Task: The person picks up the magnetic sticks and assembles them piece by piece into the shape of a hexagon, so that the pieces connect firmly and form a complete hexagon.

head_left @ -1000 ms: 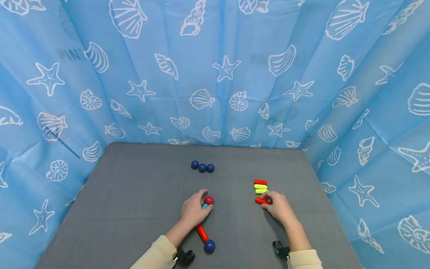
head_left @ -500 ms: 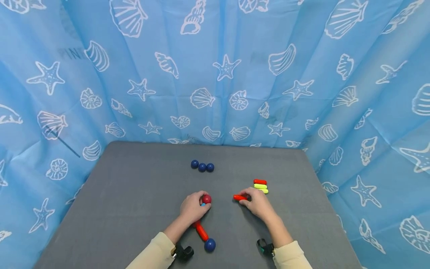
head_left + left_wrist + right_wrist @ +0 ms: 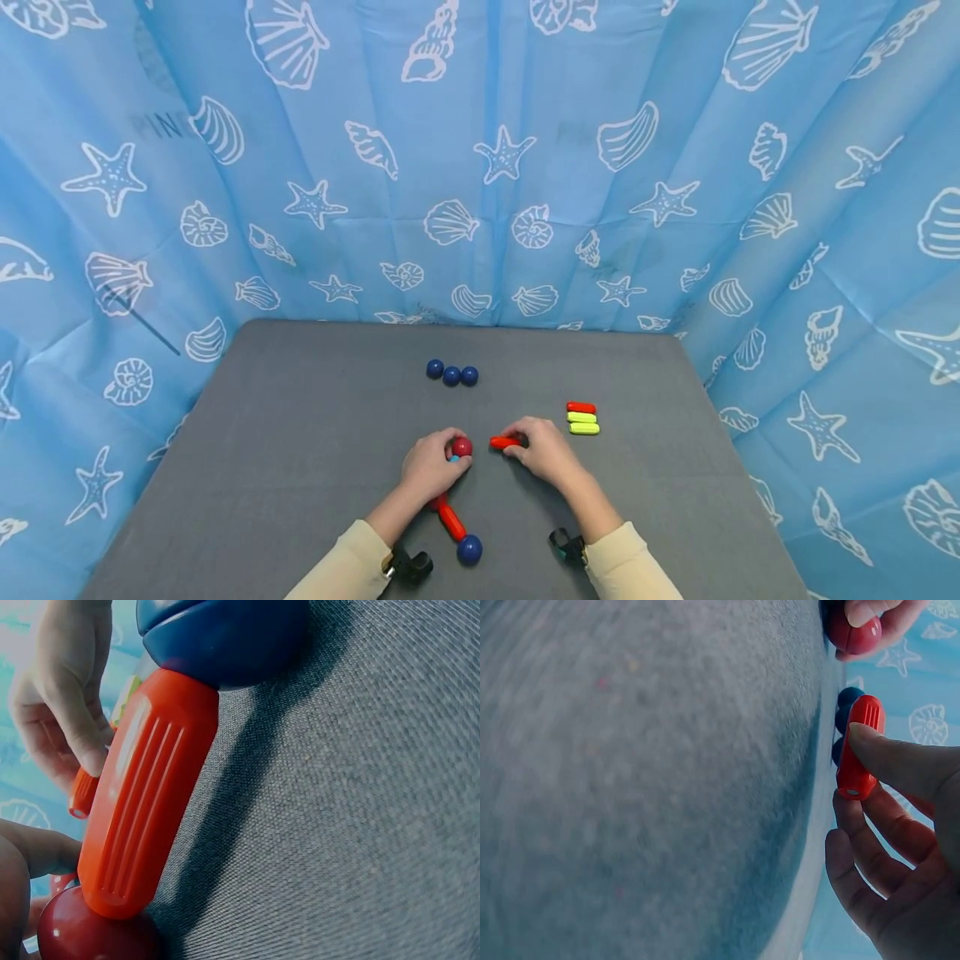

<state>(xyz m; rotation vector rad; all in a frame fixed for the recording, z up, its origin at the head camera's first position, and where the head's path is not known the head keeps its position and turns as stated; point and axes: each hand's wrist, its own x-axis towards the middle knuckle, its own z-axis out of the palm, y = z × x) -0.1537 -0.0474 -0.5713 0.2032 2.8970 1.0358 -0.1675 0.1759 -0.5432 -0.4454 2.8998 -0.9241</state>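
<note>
On the grey table (image 3: 300,433) my left hand (image 3: 448,450) curls round a red ball (image 3: 463,447) at the top of a chain. The chain runs down through a bit of cyan stick (image 3: 455,457) and a red stick (image 3: 452,521) to a blue ball (image 3: 469,549). The left wrist view shows that red stick (image 3: 142,795) between the blue ball (image 3: 225,630) and a red ball (image 3: 90,930). My right hand (image 3: 516,447) pinches a loose red stick (image 3: 504,442) (image 3: 859,746), its tip a short way right of the red ball (image 3: 855,634).
Three dark blue balls (image 3: 452,375) lie in a row farther back at the middle. One red stick (image 3: 581,407) and two yellow sticks (image 3: 582,423) lie stacked side by side to the right. A blue curtain with a shell print (image 3: 487,167) surrounds the table.
My right hand has carried the red stick leftward from beside the stick pile to just right of the red ball. The left hand has stayed on the red ball.
</note>
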